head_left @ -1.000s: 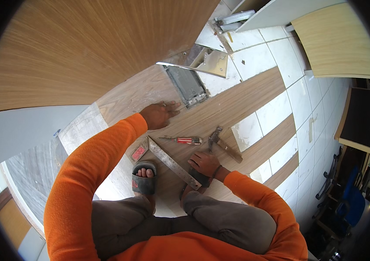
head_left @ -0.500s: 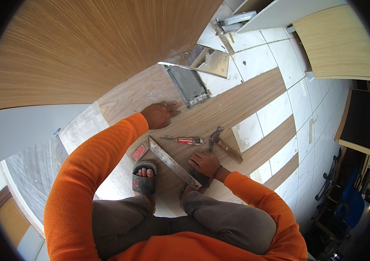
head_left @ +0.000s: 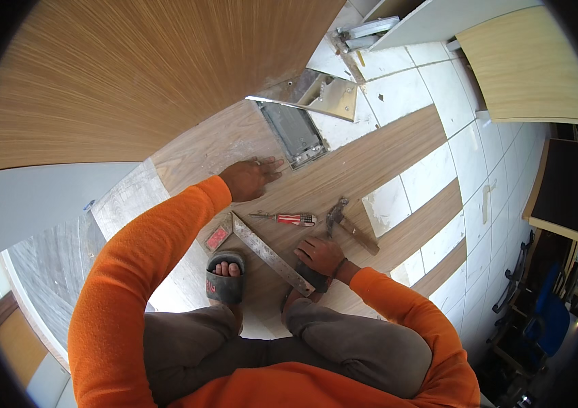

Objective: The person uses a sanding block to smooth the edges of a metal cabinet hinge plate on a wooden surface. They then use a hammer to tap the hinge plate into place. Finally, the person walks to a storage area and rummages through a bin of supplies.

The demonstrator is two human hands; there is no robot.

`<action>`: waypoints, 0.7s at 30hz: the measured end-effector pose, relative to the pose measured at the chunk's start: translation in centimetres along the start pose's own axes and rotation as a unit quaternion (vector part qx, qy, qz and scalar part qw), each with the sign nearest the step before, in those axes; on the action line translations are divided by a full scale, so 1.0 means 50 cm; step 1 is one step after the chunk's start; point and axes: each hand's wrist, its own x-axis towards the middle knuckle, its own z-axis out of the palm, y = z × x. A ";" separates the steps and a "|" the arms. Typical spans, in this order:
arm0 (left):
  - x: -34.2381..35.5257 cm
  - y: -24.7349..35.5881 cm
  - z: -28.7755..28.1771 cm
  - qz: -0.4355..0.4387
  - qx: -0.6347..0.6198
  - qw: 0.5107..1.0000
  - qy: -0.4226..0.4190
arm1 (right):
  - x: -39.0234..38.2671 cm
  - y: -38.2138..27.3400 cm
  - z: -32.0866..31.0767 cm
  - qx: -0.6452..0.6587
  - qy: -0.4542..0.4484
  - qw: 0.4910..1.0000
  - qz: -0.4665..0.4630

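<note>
Left hand is palm-down on the wood-look planks, fingers a bit spread, nothing visible in it, just beside the metal floor box. Right hand rests at the right sandal, fingers loosely bent; can't tell if it grips anything. Planks are down under the feet and along the near and left edges of the box; whether they are fixed can't be told. Coverage looks partial: white tile shows between staggered plank ends to the right and past the box, so those parts are not covered. Hammer, screwdriver and metal square lie on the planks between the hands and feet, hammer nearest the right hand, none visibly held.
</note>
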 end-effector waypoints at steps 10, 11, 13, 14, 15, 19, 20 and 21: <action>-0.003 -0.005 0.000 0.014 -0.020 0.999 0.034 | -0.013 0.007 0.009 -0.027 -0.037 0.998 -0.031; -0.006 0.003 0.012 0.020 -0.022 0.999 0.013 | -0.033 0.007 0.023 -0.059 -0.043 0.994 -0.080; 0.007 -0.023 0.050 0.025 0.005 1.000 0.008 | -0.042 0.032 0.022 -0.084 -0.020 0.990 -0.115; 0.008 -0.043 0.072 0.037 0.004 0.998 0.041 | -0.048 0.036 0.023 -0.064 0.004 0.993 -0.100; -0.002 -0.053 0.094 0.049 0.003 0.996 0.068 | -0.047 0.039 -0.003 -0.020 0.072 0.996 -0.040; -0.018 -0.045 0.068 0.040 -0.004 0.998 0.058 | -0.075 0.040 -0.129 -0.029 0.215 0.959 0.181; -0.007 -0.036 0.049 0.039 -0.004 0.998 0.052 | -0.109 0.056 -0.140 -0.066 0.206 0.954 0.206; -0.002 -0.020 0.035 0.037 -0.008 0.998 0.043 | -0.146 0.073 -0.138 -0.099 0.194 0.948 0.231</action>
